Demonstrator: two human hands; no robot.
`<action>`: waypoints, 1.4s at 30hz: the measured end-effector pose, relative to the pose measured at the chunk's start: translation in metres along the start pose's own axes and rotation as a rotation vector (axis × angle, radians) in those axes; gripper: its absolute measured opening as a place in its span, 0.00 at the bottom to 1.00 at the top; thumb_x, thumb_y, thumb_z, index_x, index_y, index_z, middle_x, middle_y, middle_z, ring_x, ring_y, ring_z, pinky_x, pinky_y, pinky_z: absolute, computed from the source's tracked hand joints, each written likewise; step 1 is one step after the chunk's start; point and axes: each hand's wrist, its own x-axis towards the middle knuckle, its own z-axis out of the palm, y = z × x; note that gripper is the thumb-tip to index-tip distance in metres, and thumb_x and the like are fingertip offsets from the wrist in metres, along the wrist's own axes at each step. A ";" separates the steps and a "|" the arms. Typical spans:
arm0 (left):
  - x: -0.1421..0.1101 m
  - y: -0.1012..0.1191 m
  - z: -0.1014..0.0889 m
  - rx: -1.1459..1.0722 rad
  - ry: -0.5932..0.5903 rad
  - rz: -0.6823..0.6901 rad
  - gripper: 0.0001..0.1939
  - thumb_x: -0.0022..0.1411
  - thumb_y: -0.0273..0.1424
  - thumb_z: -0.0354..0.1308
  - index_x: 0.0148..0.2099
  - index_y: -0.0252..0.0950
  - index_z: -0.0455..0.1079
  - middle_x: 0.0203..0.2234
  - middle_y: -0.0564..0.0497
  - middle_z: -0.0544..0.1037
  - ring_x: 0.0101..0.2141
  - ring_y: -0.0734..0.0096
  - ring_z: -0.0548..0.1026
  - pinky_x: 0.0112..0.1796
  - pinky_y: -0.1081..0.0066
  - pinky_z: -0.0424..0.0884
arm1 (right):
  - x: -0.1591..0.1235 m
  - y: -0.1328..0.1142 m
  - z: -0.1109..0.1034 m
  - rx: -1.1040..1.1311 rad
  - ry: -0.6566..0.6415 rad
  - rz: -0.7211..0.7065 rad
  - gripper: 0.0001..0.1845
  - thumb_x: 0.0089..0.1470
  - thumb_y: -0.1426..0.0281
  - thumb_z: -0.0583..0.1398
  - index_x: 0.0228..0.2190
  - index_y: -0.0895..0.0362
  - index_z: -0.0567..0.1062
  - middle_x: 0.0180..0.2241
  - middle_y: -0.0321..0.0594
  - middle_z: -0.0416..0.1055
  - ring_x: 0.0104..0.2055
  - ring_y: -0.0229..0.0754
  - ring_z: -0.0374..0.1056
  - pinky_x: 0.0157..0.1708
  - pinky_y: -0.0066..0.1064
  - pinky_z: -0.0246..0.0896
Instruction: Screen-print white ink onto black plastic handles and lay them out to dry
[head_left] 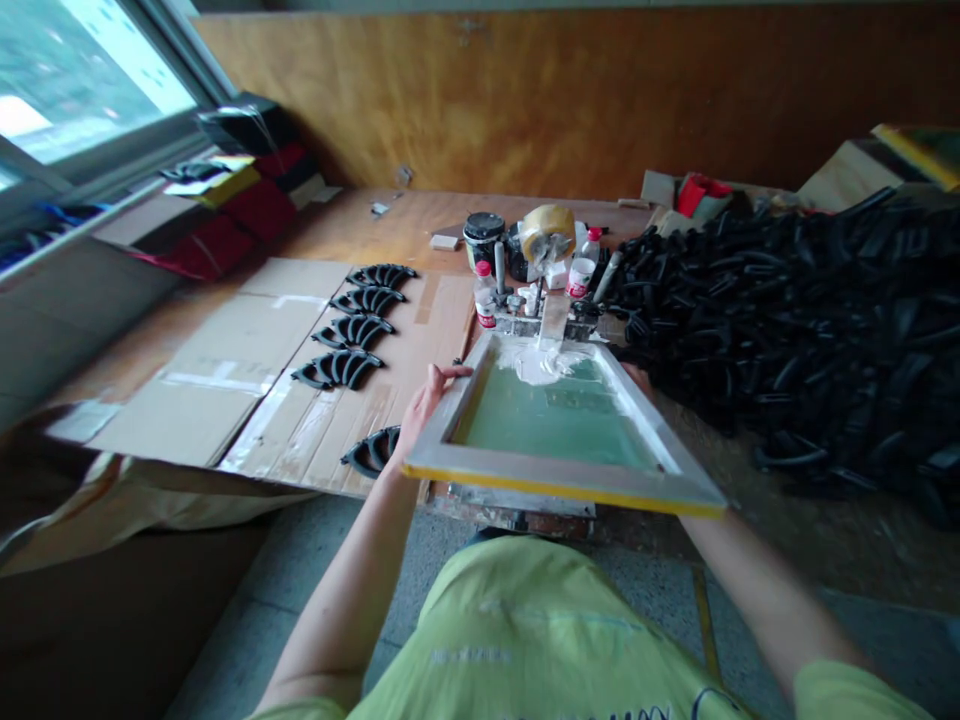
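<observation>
Five black arched plastic pieces (337, 370) lie in a row on cardboard (202, 380) at 10 o'clock; a far larger heap (787, 330) of similar pieces remains at 2 o'clock. Wooden silkscreen frame (555, 480), tilted up at 12 o'clock, white ink (532, 360) on its mesh; left hand (427, 410) gripping its edge, right hand (637, 376) mostly hidden at the far side, grip unclear.

Green mesh (559, 420) in a yellow-edged screen frame (562, 479)

White ink (536, 362) streaks the pale green mesh; matte black curved pieces (337, 369) lie in a row on tan cardboard (225, 400); the shirt (525, 640) is lime green, the wall panel (525, 100) orange-brown.
</observation>
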 end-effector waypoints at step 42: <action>-0.015 -0.037 -0.020 0.017 -0.048 -0.194 0.29 0.56 0.50 0.59 0.55 0.40 0.71 0.37 0.50 0.79 0.34 0.67 0.75 0.32 0.74 0.70 | 0.122 -0.052 -0.007 -0.075 -0.001 -0.202 0.33 0.50 0.70 0.64 0.58 0.51 0.66 0.49 0.43 0.64 0.46 0.48 0.66 0.48 0.39 0.63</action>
